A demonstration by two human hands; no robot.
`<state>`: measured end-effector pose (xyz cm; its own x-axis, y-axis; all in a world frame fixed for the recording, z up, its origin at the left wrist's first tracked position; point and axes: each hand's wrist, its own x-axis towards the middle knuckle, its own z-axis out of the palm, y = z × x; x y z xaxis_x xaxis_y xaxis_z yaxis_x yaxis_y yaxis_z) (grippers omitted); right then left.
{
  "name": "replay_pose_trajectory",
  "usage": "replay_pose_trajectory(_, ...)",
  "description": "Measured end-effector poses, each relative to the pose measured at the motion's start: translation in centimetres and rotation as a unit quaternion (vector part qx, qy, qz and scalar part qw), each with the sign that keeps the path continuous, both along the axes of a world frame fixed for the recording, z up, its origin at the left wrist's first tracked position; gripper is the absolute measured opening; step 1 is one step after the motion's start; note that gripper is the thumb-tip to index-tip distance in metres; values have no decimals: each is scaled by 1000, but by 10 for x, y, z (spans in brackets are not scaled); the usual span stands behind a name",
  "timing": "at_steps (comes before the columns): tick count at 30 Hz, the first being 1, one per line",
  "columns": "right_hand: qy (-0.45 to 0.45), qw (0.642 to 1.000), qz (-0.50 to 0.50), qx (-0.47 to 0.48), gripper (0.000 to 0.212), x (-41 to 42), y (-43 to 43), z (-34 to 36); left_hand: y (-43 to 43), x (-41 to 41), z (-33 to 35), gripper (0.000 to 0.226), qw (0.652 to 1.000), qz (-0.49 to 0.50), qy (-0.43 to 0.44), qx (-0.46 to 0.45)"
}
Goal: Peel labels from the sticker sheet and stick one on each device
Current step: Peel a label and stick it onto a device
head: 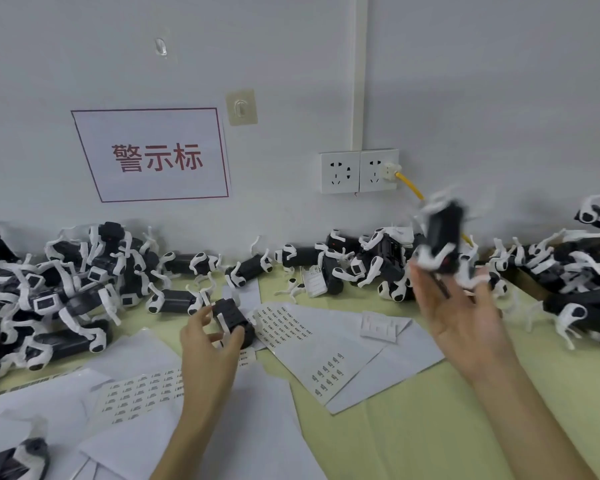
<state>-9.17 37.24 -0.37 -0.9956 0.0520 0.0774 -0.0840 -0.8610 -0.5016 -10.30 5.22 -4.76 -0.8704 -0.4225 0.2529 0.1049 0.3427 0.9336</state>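
The head camera looks down on a yellow-green table [430, 427] pushed against a wall. The left hand [210, 341] has its thumb and fingers curled round a small black robot-dog device [231, 318] with white legs, holding it low over the paper. This looks like a way to steady the body so a label can go on it, though no peeled label is visible on any fingertip. The nearest sticker sheet [139, 396], with rows of small printed labels, lies just beside that wrist within easy reach. A second label sheet [288, 327] lies just beyond the held device. The right hand [461, 317] is raised palm-up with its fingers straight and spread, gripping nothing. A blurred device [442, 233] sits at or just above its fingertips, and the blur hides whether they touch. It is probably being tossed or passed toward the right-hand heap [374, 265] of the same devices along the wall. A larger left-hand heap [66, 282] is well apart from it, which suggests labelled and unlabelled units are kept separate, though which heap is which cannot be told. On the wall hang a red-bordered sign [153, 157] and a double socket [340, 172] with a yellow cable [409, 183] plugged in.
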Motion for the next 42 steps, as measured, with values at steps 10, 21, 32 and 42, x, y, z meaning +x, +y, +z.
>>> replay_pose_trajectory(10,-97,958,-32,269,29,-8,-46,-22,-7,-2,-9,20,999,-4,5,-51)
replay_pose_trajectory(21,-64,933,118,333,49,3,-90,-39,39,21,6,15,955,-272,68,99)
replay_pose_trajectory(32,3,898,-35,438,41,19,-101,-40,29,24,8,47,923,-328,-56,196)
replay_pose_trajectory(42,122,789,-58,600,31,35,-114,-36,36,29,11,51,887,-319,-105,316)
